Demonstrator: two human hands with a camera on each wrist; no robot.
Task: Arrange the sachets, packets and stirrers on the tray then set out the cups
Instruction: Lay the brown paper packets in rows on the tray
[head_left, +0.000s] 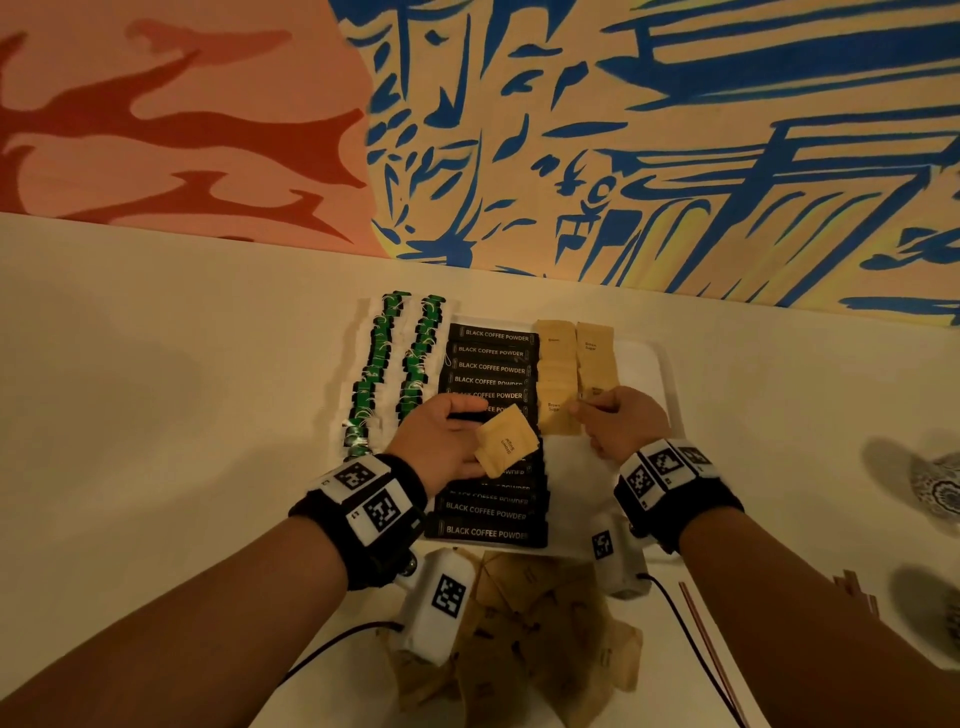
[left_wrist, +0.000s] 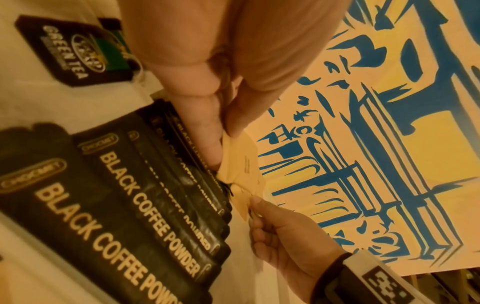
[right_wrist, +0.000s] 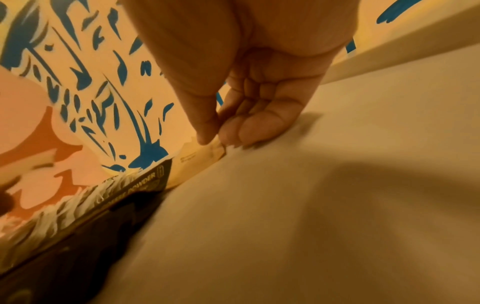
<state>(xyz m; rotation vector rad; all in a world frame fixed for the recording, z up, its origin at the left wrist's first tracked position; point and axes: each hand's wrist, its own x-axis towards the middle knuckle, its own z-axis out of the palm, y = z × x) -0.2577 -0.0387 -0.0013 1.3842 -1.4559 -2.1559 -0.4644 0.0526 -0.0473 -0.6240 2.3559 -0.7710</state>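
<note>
— Where has it got to, would you say?

— Sugar, by my reckoning. The white tray (head_left: 652, 364) sits in the middle of the head view: two columns of green tea bags (head_left: 395, 364) along its left, one long column of black coffee powder sachets (head_left: 491, 366) down the centre, and two columns of brown sugar sachets (head_left: 574, 364) begun right of that, reaching only partway down

— And the hands?

— The left hand (head_left: 441, 441), centre frame over the coffee column, grips a small stack of brown sugar sachets (head_left: 506, 441) between thumb and fingers. The right hand (head_left: 621, 421), just right of it, has thumb and fingertips closed on the lowest sachet of the sugar columns, down against the tray, setting it square I think

— What next?

— Judging by the bare tray below the sugar, another sachet passed from the left stack and laid overlapping the last, edges in line. It wants a light pinch, since these are thin and slide

— Much left?

— A loose pile of brown sachets (head_left: 524, 623) lies at the lower centre, the stirrers (head_left: 698, 621) at the lower right are still off the tray, and a patterned cup (head_left: 937, 493) waits at the right edge
</note>
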